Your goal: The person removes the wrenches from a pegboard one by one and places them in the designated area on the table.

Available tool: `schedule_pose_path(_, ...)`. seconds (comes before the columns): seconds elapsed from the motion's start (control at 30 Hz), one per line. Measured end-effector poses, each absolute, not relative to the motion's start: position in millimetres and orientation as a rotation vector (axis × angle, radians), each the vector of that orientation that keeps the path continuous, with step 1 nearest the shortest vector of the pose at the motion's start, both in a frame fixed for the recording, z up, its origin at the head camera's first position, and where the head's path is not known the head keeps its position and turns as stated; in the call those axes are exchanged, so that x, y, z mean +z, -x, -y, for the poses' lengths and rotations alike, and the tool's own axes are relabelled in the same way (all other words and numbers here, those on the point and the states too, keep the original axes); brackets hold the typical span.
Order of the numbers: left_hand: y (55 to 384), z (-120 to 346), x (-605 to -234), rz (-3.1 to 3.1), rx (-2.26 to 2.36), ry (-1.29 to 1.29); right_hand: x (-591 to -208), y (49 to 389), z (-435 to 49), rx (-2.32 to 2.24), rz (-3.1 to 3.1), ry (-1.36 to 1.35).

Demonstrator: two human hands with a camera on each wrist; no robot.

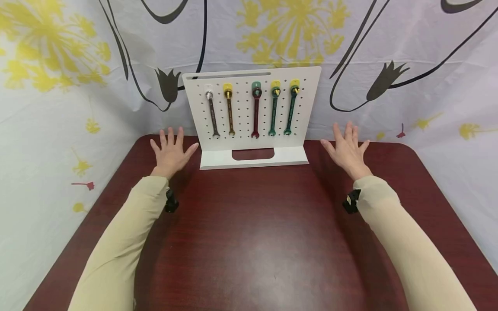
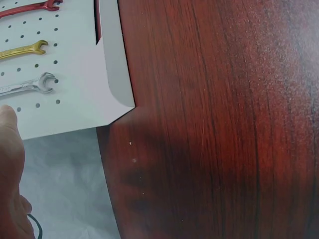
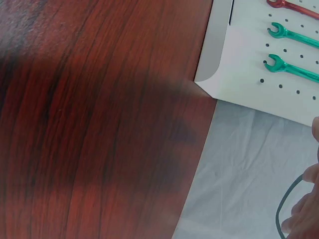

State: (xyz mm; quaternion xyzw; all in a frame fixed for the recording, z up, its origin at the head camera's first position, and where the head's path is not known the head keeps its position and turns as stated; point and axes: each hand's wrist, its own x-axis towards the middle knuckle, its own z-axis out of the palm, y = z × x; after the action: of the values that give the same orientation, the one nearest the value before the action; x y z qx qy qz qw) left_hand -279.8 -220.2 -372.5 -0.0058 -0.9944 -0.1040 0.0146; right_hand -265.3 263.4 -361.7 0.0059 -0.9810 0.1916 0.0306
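On a white pegboard stand (image 1: 249, 112) at the back of the table hang several combination wrenches in a row. From the left come a silver wrench (image 1: 212, 114), a gold wrench (image 1: 230, 112) and a red wrench (image 1: 256, 112). Two green wrenches, one (image 1: 274, 112) beside the other (image 1: 291, 113), hang at the right. My left hand (image 1: 170, 155) is spread with straight fingers just left of the stand, holding nothing. To the right of the stand my right hand (image 1: 347, 149) is likewise spread and holds nothing. Only parts of each hand show in the wrist views.
The dark red wooden table (image 1: 249, 233) reaches back to a white patterned cloth (image 1: 148, 56) hanging behind and at both sides. A slot is cut in the stand's base. Black wrist cameras, one at the left sleeve (image 1: 116, 246) and one at the right sleeve (image 1: 408, 242), sit above the table.
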Motion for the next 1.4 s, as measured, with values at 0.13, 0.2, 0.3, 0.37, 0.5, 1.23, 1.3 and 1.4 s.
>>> schedule_pose_path(0.13,279,220,-372,3.094,-0.325,0.02,-361,264,-264,0.603,3.027,-0.014)
schedule_pose_path(0.2,279,220,-372,3.093,-0.33,0.022,-360,263,-265,0.609,3.029,-0.013)
schedule_pose_path(0.3,278,219,-372,3.09,-0.332,0.023,-360,262,-266,0.622,3.021,-0.017)
schedule_pose_path(0.37,277,219,-372,3.084,-0.348,0.023,-361,262,-266,0.645,3.004,-0.024)
schedule_pose_path(0.5,277,219,-373,3.062,-0.427,0.014,-362,262,-264,0.72,2.944,-0.049)
schedule_pose_path(1.23,306,180,-355,2.278,-1.615,-0.315,-367,279,-228,1.238,2.31,0.022)
schedule_pose_path(1.3,310,175,-353,2.234,-1.662,-0.345,-367,280,-224,1.267,2.308,0.05)
schedule_pose_path(1.4,316,171,-351,2.184,-1.705,-0.368,-368,283,-218,1.303,2.305,0.081)
